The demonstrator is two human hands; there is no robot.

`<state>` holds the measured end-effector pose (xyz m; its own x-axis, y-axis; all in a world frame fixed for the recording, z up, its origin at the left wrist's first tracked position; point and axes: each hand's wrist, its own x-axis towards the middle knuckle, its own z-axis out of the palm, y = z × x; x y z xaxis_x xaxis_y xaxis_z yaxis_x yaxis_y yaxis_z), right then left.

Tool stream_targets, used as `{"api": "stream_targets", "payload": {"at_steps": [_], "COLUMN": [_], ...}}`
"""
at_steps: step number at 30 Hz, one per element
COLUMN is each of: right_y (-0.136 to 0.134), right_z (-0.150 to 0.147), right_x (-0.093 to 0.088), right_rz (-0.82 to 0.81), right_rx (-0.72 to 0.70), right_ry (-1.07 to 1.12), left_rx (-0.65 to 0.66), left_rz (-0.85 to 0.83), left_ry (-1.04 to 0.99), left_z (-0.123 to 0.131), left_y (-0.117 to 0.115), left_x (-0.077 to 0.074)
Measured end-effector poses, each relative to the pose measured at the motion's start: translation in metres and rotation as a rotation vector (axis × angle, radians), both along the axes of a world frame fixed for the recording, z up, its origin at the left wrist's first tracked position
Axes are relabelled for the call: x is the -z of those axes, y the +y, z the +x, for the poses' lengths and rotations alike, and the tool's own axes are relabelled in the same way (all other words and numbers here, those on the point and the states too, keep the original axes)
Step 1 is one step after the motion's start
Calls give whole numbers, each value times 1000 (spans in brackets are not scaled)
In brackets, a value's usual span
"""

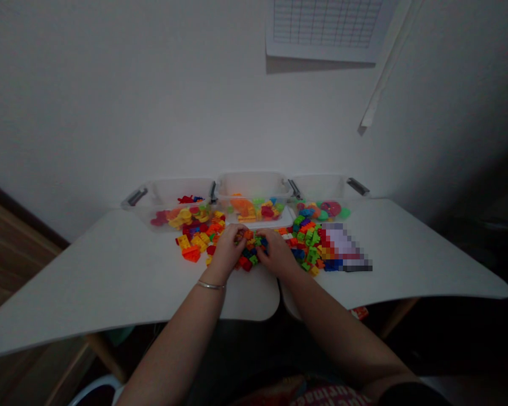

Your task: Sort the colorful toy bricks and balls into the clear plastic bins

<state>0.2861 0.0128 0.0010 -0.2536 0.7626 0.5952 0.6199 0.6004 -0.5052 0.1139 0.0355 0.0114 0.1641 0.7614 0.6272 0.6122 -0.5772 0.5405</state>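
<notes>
Three clear bins (pixel 254 181) behind loose bricks (pixel 245 263), left hand (pixel 230 243) and right hand (pixel 278 252) among these, fingers (pixel 264 233) bent, grip impossible to tell.

Left hand (pixel 231 246) and right hand (pixel 278 254) hide part of the block pile (pixel 250 255); exact grip too small to tell. Right of pile: card (pixel 344 242), pixelated, unreadable. Above pile: gridded paper (pixel 322 28), cut off by top edge.

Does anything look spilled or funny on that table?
Mostly the colourful blocks: they lie in a loose heap on the white table, outside the clear bins, so they look tipped out. A pixelated patch at the heap's right looks odd too, hiding what's there.
</notes>
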Motion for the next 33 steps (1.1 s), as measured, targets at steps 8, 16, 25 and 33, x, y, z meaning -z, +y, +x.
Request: {"api": "stream_targets", "payload": {"at_steps": [8, 16, 25, 33], "right_y": [15, 19, 20, 26], "right_z": [-6, -4, -4, -5], "right_x": [-3, 0, 0, -4], "right_rz": [83, 71, 69, 130], "right_rx": [55, 8, 75, 139], "right_ry": [-70, -75, -49, 61], "left_rx": [72, 69, 41, -146], "left_rz": [1, -17, 12, 104], "left_ry": [-41, -82, -103, -71], "left_z": [6, 6, 6, 1], "left_y": [-3, -5, -5, -4], "left_x": [1, 0, 0, -3]}}
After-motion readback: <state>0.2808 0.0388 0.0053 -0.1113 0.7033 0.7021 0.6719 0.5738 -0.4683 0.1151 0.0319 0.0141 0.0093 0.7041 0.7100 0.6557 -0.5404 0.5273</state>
